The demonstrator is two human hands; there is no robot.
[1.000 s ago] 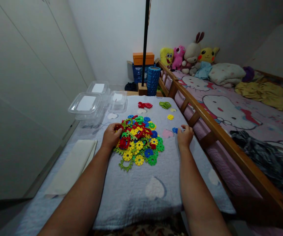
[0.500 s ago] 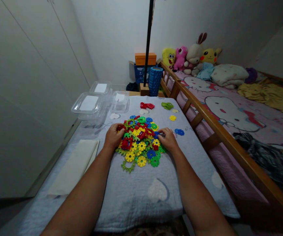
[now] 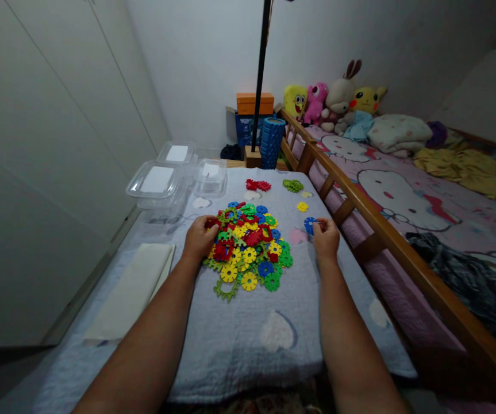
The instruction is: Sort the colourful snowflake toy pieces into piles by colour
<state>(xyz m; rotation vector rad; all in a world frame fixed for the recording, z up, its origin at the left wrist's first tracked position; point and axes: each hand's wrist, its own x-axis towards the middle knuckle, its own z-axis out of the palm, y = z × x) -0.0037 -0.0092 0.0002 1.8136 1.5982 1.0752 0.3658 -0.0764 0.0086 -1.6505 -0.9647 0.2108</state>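
Observation:
A heap of toy interlocking pieces (image 3: 250, 255) in red, yellow, green and blue covers the middle of the table. My left hand (image 3: 200, 237) is at the heap's left edge, thumb and fingers closed on a red interlocking piece (image 3: 215, 223) that they partly hide. To the right of the heap, my right hand (image 3: 327, 237) pinches a blue interlocking disc, its grip partly hidden by the fingers. Another blue disc (image 3: 309, 225) shows just left of these fingertips. Beyond lie a single yellow disc (image 3: 302, 206), a small green group (image 3: 293, 185) and a small red group (image 3: 258, 184).
Clear lidded plastic boxes (image 3: 155, 183) stand at the table's back left. A folded cream sheet (image 3: 132, 287) lies by my left forearm. A wooden bed rail (image 3: 346, 194) runs along the right side, and a black pole (image 3: 260, 80) rises behind the table.
My right hand has moved right, from the heap's right edge to the blue discs beside it. My left hand has stayed at the heap's left edge.

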